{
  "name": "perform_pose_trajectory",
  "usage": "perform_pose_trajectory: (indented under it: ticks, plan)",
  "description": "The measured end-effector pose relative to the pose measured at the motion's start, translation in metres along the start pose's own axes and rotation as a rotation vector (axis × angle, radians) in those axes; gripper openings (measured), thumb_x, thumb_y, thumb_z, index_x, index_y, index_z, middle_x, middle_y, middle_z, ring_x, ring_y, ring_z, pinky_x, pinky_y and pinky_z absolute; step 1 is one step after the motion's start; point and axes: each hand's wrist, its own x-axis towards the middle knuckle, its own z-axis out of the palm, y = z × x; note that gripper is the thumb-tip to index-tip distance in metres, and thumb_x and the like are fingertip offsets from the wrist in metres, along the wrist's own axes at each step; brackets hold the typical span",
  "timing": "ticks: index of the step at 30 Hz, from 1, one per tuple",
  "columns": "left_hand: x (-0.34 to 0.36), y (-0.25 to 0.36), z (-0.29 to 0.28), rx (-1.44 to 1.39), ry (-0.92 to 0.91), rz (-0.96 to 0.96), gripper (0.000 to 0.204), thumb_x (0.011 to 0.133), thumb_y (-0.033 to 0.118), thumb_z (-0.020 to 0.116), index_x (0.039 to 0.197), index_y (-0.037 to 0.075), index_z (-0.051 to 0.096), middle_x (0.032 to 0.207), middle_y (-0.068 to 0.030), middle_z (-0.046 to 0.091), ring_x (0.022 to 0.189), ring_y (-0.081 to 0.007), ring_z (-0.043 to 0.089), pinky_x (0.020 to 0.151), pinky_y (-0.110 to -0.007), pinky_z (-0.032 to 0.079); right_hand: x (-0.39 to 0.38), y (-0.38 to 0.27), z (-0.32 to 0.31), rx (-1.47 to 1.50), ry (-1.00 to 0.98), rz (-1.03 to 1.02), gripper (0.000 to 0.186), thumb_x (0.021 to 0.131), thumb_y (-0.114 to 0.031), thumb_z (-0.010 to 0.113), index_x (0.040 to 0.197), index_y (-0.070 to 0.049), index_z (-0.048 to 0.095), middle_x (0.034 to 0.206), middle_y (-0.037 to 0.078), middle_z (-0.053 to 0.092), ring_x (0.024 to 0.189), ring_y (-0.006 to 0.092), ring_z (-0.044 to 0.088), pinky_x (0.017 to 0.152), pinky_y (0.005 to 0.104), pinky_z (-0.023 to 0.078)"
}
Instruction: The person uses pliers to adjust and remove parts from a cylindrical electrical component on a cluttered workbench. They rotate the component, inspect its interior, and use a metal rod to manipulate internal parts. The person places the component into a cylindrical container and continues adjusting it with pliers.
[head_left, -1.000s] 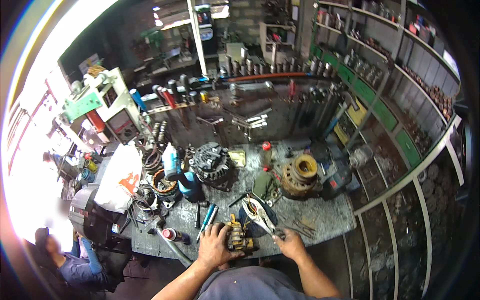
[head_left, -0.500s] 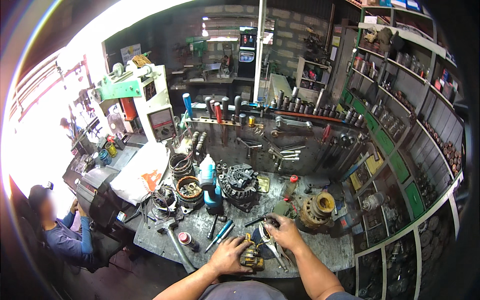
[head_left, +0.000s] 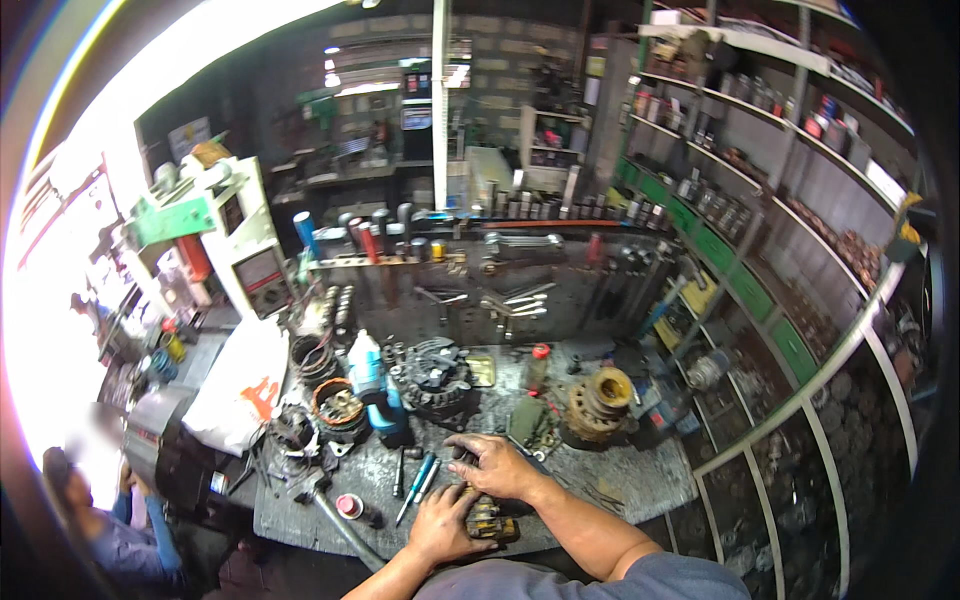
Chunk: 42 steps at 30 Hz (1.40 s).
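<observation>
My left hand [head_left: 447, 524] is closed around a small yellow-and-dark metal part [head_left: 494, 524] at the near edge of the bench. Just beyond it my right hand [head_left: 495, 467] has its fingers curled at the far side of that part. Something small and dark shows at those fingertips, too blurred to name. Left of my hands lie a blue pen-like tool [head_left: 422, 474], a slim light-coloured tool [head_left: 427, 482] and a dark socket tool [head_left: 399, 470]. Beside them stands a small red-capped bottle [head_left: 350, 507]. My right forearm covers part of the bench.
A hammer [head_left: 340, 520] lies at the bench's left. Behind stand a blue cordless driver [head_left: 378, 395], an alternator [head_left: 437, 385], a copper-wound stator [head_left: 340, 408] and a rusty round housing [head_left: 598, 405]. Shelving [head_left: 745, 270] lines the right; a person [head_left: 110, 525] sits at far left.
The view has turned to the right. My right hand has moved left from the locking pliers to the yellow part, close to my left hand. My left hand still holds the part.
</observation>
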Motion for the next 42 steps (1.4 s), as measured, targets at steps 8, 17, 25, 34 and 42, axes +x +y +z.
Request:
perform_pose_trajectory:
  ticks: [8, 17, 25, 34, 42]
  plan:
    - [0.004, 0.000, 0.004, -0.011, 0.034, 0.035, 0.105, 0.062, 0.068, 0.097, 0.146, 0.012, 0.068, 0.147, -0.0222, 0.064, 0.137, -0.0460, 0.060, 0.116, -0.056, 0.049, -0.071, 0.034, -0.022, 0.160, 0.155, 0.334, 0.045, 0.101, -0.028, 0.079, 0.138, -0.005, 0.073, 0.126, 0.023, 0.079, 0.112, 0.0341, 0.078, 0.100, 0.0426, 0.060]
    - [0.003, -0.001, 0.002, -0.023, -0.020, 0.003, 0.107, 0.066, 0.070, 0.095, 0.151, 0.013, 0.065, 0.156, -0.0234, 0.059, 0.144, -0.0446, 0.056, 0.122, -0.055, 0.045, -0.047, 0.056, -0.042, 0.253, 0.258, 0.323, 0.034, 0.109, -0.024, 0.069, 0.133, -0.001, 0.075, 0.108, 0.013, 0.080, 0.096, 0.0180, 0.075, 0.086, 0.0353, 0.060]
    - [0.000, -0.006, 0.008, -0.030, 0.007, 0.019, 0.105, 0.067, 0.070, 0.093, 0.152, 0.015, 0.064, 0.154, -0.0223, 0.060, 0.144, -0.0440, 0.056, 0.122, -0.056, 0.045, 0.163, 0.153, -0.012, 1.336, 0.428, 0.503, 0.036, 0.117, -0.039, 0.057, 0.129, -0.006, 0.066, 0.104, 0.007, 0.075, 0.090, 0.0215, 0.070, 0.081, 0.0416, 0.057]
    - [0.001, -0.009, 0.002, -0.087, -0.012, 0.023, 0.103, 0.070, 0.068, 0.093, 0.153, 0.015, 0.063, 0.158, -0.0232, 0.057, 0.142, -0.0482, 0.056, 0.120, -0.058, 0.047, 0.312, 0.149, -0.020, 1.231, 0.686, 0.592, 0.082, 0.097, -0.064, 0.068, 0.162, -0.018, 0.048, 0.161, 0.010, 0.051, 0.130, 0.0360, 0.055, 0.108, 0.0562, 0.044]
    - [0.005, -0.010, -0.003, -0.094, -0.034, 0.023, 0.102, 0.071, 0.066, 0.093, 0.153, 0.013, 0.063, 0.156, -0.0231, 0.058, 0.143, -0.0462, 0.056, 0.119, -0.057, 0.047, 0.349, 0.135, -0.023, 1.342, 0.961, 0.796, 0.071, 0.101, -0.039, 0.074, 0.159, -0.003, 0.055, 0.170, 0.014, 0.050, 0.153, 0.0308, 0.049, 0.127, 0.0519, 0.035]
